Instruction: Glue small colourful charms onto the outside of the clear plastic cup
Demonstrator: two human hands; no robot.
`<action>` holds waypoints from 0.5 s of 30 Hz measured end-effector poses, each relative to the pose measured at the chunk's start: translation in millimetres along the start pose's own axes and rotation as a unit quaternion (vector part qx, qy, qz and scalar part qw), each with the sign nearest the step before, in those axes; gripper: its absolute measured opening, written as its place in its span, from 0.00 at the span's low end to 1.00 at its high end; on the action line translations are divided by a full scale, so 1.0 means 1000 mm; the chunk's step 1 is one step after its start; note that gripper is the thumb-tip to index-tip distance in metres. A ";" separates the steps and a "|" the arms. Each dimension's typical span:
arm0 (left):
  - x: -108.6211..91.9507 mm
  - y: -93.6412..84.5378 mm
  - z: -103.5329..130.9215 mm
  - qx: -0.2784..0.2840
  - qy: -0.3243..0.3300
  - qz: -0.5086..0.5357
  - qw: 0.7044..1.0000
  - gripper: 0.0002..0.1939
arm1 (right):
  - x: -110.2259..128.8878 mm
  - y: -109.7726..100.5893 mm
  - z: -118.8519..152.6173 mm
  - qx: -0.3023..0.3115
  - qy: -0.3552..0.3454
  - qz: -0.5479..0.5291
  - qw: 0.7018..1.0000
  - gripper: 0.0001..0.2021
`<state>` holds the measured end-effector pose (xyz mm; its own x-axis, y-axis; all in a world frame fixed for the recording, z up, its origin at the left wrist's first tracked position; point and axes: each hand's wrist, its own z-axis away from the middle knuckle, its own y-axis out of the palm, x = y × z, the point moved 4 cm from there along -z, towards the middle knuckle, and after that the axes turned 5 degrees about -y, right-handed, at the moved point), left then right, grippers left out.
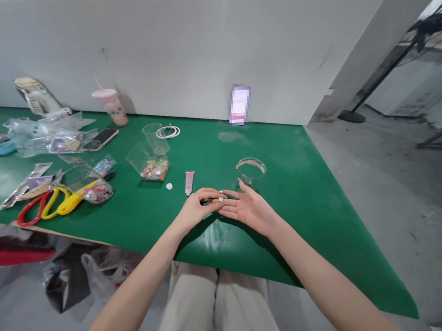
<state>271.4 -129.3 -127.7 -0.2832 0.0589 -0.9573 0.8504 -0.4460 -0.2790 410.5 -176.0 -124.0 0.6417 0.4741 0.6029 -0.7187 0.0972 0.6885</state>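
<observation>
Fingertips of the left hand [194, 209], narrowed, pinched a small white piece [221, 199] over the wide, palm-up right hand [252, 208], apparently for steady support; pink tube [189, 182] and clear bowl [252, 170] sat near on the bench [307, 215], likely for easy reach

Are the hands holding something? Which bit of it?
Yes, a tiny whitish piece seems pinched by the left hand, at the fingers of the right hand. It's too small to tell which bit.
</observation>
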 end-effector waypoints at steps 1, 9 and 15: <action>0.000 0.000 0.000 -0.001 -0.002 0.000 1.000 0.10 | 0.000 0.000 0.000 -0.002 -0.002 0.008 1.000 0.25; 0.000 0.003 0.002 0.021 -0.072 0.067 0.995 0.12 | 0.000 0.000 0.001 0.001 -0.012 0.046 0.999 0.28; 0.003 0.006 0.004 0.045 -0.129 0.163 0.977 0.15 | 0.001 0.002 0.003 0.010 -0.007 0.027 1.000 0.26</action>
<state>273.9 -135.0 -131.8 -0.1153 -0.3224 -0.9396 0.8755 -0.4798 0.0572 410.4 -178.0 -120.8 0.6053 0.4667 0.6449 -0.7475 0.0546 0.6620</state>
